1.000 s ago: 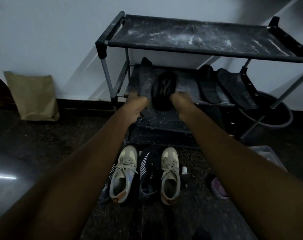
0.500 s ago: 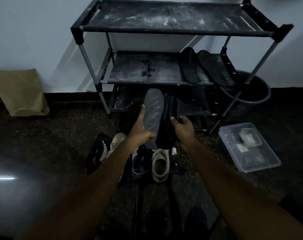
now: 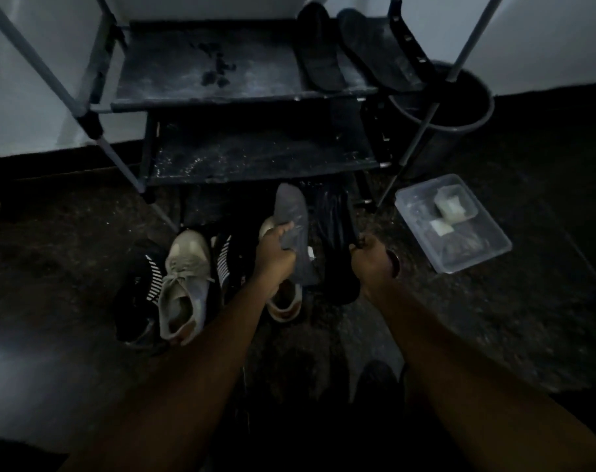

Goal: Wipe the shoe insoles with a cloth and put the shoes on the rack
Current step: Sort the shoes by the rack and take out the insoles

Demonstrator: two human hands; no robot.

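**Both hands full in front of the rack**

Your left hand (image 3: pixel 275 255) is clamped round a grey insole (image 3: pixel 291 216), with the fingers curled over its middle and the forearm reaching straight out from you. The insole's long axis runs away from you. Its broad rounded end points toward the rack's lowest shelf and its other end drops back past your wrist. You hold it in the air above a beige sneaker (image 3: pixel 284 303) on the floor.

Your right hand (image 3: pixel 373 262), just beside, grips the edge of a dark bundle (image 3: pixel 335 233) that lies lengthwise next to the insole. The light is too dim to tell whether it is cloth or a shoe.

Left of your left arm, a second beige sneaker (image 3: pixel 184 281) sits between two black striped shoes (image 3: pixel 141 287), toes toward the rack.

On the floor to your right, a clear plastic tub (image 3: pixel 477 257) holds a few pale pieces (image 3: pixel 455 206) and some darker contents you cannot make out. A dark bucket (image 3: pixel 484 114) stands behind the rack's right leg, its inside in shadow.

On the rack (image 3: pixel 92 120), two dark insoles (image 3: pixel 318 59) lie side by side at the right end of a shelf, running front to back, with dark crumbs (image 3: pixel 216 68) near its centre.
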